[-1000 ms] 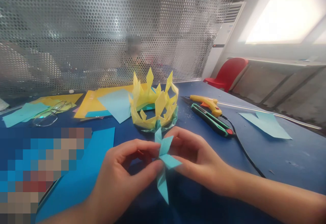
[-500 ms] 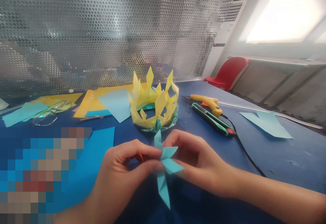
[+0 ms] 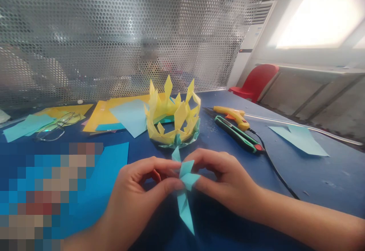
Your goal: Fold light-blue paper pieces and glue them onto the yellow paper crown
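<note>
Between my two hands is a light turquoise folded paper piece (image 3: 186,213) with several pointed flaps. My left hand (image 3: 142,194) pinches its middle from the left, thumb below and index finger above. From the right, my right hand (image 3: 225,182) grips the piece, its thumb pressed against a flap; its other fingertips are partly hidden behind the paper. Just beyond my hands stands a yellow folded paper crown (image 3: 180,118), upright with tall points, with a turquoise paper band (image 3: 191,139) around its base.
Right of the crown lie a yellow glue gun (image 3: 232,115) with a black cord and a green-black utility knife (image 3: 238,134). A turquoise sheet (image 3: 302,140) lies farther right. Left are a blue sheet (image 3: 99,190), coloured papers (image 3: 131,116) and glasses (image 3: 51,133). A perforated metal screen (image 3: 114,34) stands behind.
The folded paper piece has turned slightly in my fingers, its lower point swinging right. My right thumb has moved onto the right flap, which now looks bent inward.
</note>
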Tool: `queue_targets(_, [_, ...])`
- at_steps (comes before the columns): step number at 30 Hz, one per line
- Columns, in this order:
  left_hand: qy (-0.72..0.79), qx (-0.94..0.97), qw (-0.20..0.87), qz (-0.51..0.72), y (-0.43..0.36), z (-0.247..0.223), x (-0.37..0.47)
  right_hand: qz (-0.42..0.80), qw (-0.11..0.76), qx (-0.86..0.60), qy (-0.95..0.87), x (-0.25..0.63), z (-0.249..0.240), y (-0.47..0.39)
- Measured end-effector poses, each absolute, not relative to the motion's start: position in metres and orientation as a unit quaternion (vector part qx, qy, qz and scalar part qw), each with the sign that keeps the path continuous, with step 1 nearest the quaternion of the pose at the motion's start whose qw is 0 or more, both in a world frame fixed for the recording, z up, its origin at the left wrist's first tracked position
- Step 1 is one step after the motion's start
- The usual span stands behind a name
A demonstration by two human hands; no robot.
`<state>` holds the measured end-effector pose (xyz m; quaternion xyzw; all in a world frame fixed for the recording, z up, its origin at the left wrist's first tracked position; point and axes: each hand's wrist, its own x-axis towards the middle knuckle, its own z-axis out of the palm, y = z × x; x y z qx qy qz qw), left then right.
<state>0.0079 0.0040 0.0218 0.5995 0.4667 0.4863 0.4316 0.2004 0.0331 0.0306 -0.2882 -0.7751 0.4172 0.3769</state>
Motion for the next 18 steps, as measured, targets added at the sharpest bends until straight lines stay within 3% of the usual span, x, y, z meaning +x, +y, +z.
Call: queue_targets(18, [0.466, 0.628, 0.401, 0.477, 0.0030, 0.0218, 0.0085, 0.379, 0.365, -0.301, -0.795, 0.1977, 0.0350, 0.0334])
